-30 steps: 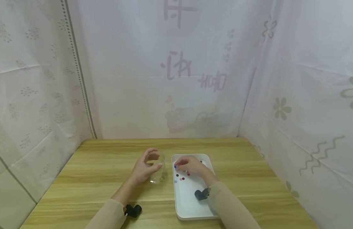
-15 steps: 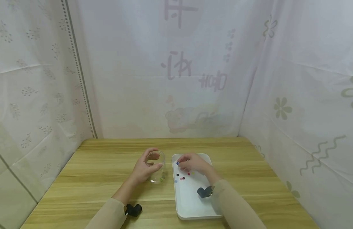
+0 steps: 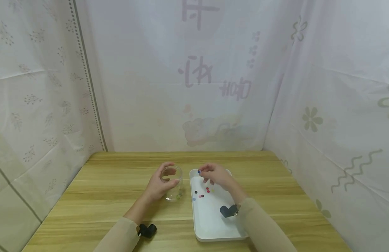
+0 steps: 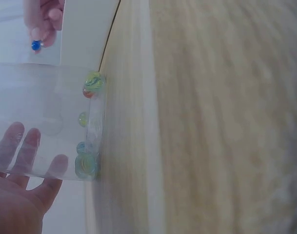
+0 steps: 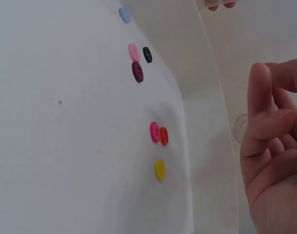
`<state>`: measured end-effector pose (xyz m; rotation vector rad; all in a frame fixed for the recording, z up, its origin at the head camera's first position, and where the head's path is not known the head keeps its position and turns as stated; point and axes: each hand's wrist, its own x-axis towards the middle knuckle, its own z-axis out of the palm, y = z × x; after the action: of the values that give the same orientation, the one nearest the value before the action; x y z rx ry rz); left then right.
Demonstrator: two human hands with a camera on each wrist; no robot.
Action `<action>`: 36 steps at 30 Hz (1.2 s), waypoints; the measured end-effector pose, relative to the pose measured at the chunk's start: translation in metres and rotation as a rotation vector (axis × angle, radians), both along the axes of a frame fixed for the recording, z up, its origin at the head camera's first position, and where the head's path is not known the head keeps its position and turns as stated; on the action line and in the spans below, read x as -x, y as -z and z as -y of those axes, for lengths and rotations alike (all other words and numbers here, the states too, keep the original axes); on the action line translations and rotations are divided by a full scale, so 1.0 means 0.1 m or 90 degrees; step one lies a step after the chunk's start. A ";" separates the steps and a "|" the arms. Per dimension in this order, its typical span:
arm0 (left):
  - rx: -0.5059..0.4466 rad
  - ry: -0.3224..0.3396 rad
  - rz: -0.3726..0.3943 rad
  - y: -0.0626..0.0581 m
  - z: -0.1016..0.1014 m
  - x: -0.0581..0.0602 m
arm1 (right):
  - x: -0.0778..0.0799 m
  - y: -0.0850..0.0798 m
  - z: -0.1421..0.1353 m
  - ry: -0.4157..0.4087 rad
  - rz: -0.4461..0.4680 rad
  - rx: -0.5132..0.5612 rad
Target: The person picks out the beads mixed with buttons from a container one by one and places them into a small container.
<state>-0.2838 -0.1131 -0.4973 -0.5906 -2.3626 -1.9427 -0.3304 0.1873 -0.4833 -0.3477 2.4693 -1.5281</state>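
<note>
My left hand [image 3: 160, 183] holds a clear plastic cup [image 3: 173, 194] that stands upright on the table, its thumb and fingers curled round the wall. Several green, yellow and orange-tinted glass marbles [image 4: 86, 165] lie at the bottom of the cup. Over the far left rim of the white tray [image 3: 200, 227] is my right hand [image 3: 217, 175], pinching a small round blue marble [image 4: 36, 45] between thumb and forefinger. In the right wrist view the fingers hide the marble. Loose buttons lie in the tray, among them a yellow button [image 5: 160, 170] and a light blue button [image 5: 125, 14].
The wooden table [image 3: 118, 175] carries the cup on the left and the tray on the right, with a narrow gap between them. Printed white cloth [image 3: 144, 105] hangs behind and at both sides. A black wrist camera [image 3: 147, 231] sits on the left wrist.
My right hand has picked the blue marble up from the tray's far left part and raised it to the rim. The left hand and the cup have stayed in place.
</note>
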 end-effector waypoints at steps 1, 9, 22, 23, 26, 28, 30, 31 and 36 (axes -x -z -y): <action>-0.001 0.000 0.000 0.00 0.00 0.00 | 0.01 -0.01 0.00 0.008 0.000 0.009; -0.005 0.001 -0.001 0.01 0.01 -0.01 | 0.01 -0.15 0.02 0.025 -0.012 0.087; -0.001 -0.003 0.004 0.02 0.01 0.00 | -0.04 -0.37 0.16 0.017 -0.043 0.132; -0.001 -0.003 0.004 0.02 0.00 0.00 | -0.04 -0.38 0.18 0.017 -0.045 0.133; -0.002 -0.003 0.005 0.01 0.00 -0.01 | -0.06 -0.43 0.21 0.015 -0.051 0.136; -0.001 -0.001 0.005 0.01 0.00 0.00 | -0.07 -0.47 0.24 0.009 -0.053 0.138; 0.000 -0.001 0.004 0.01 0.00 0.00 | -0.08 -0.51 0.28 0.007 -0.052 0.140; 0.001 -0.001 0.003 0.01 0.00 0.00 | -0.09 -0.54 0.30 0.005 -0.051 0.140; -0.003 0.000 0.001 0.01 -0.01 0.00 | -0.13 -0.62 0.39 -0.008 -0.051 0.135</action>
<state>-0.2840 -0.1122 -0.4983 -0.5900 -2.3586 -1.9481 -0.3170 0.1483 -0.4213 -0.4668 2.3622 -1.8086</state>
